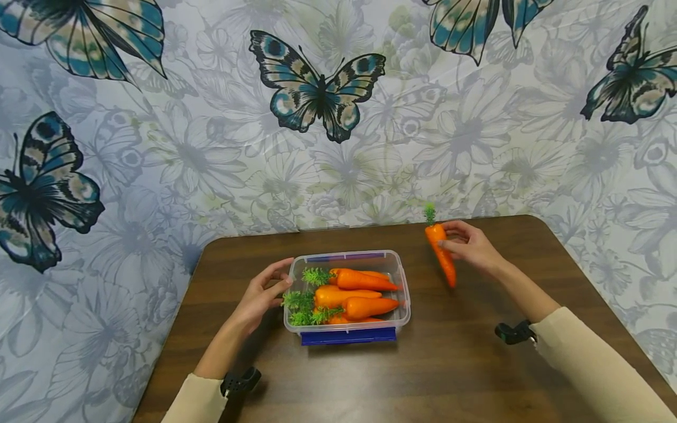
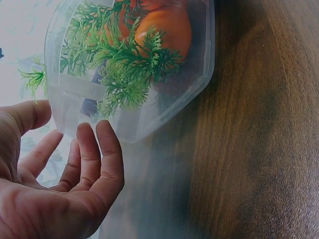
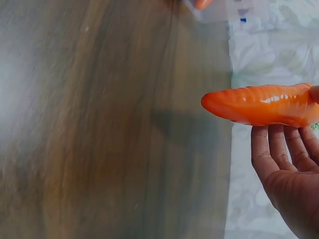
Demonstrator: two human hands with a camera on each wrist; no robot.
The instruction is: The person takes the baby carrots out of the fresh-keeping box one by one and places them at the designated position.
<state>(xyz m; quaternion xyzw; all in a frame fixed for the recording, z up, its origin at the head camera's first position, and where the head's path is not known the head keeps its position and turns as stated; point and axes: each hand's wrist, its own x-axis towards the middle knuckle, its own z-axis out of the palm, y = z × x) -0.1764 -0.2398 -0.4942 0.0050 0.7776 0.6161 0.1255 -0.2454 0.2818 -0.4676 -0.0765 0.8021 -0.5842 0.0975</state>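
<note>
- Reaching over the brown table [image 1: 433, 370] from this side, two arms come in cream sleeves [image 1: 597, 364], a black device [image 1: 240, 380] at each wrist.
- A blue clip [image 1: 349, 336] lines the near side of the clear box [image 1: 346, 326].
- Inside, several carrots [image 1: 365, 306] lie side by side, their leafy tops [image 1: 298, 301] crowding the left wall.
- The left hand [image 1: 264, 291] touches that wall, fingers loosely bent and spread, thumb at the rim.
- Right of the box, its wall in between, the right hand [image 1: 471, 245] pinches another carrot [image 1: 440, 249] between thumb and fingers, tip down, greens up.
- Behind the table hangs a flowered backdrop [image 1: 211, 176] with big blue butterflies [image 1: 321, 97].
</note>
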